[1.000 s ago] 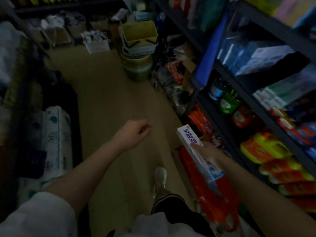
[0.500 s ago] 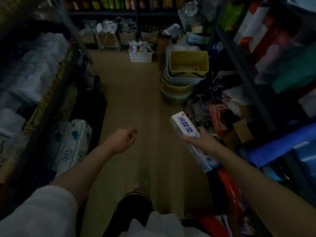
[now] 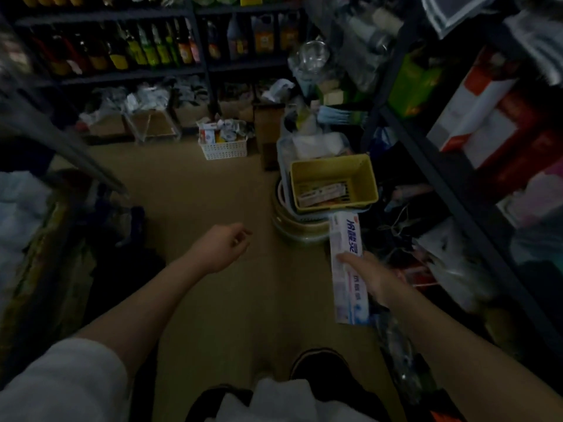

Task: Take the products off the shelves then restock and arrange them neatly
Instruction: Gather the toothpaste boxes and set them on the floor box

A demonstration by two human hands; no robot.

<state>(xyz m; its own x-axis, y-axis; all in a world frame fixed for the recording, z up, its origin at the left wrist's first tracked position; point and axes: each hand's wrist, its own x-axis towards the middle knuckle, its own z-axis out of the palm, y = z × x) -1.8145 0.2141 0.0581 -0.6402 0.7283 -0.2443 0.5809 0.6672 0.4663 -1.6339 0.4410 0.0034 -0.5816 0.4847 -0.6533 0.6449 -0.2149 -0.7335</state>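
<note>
A: So, head view: which step is this?

B: Looks like the unloading step. The right hand (image 3: 373, 277) grips a toothpaste box (image 3: 347, 263) at four o'clock, its far end just short of the yellow basket (image 3: 359, 169) at two o'clock.

A: And the left hand (image 3: 224, 243)?

B: Loosely curled, holding nothing, near centre.

A: Next move?

B: Probably carrying the box over the rim and laying it beside the boxes inside.

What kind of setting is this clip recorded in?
Most likely a small shop's aisle or stockroom: dark metal shelving packed with boxed goods, rows of bottles on the far racks, floor baskets like the yellow basket, and a boxed product held by the right hand.
</note>
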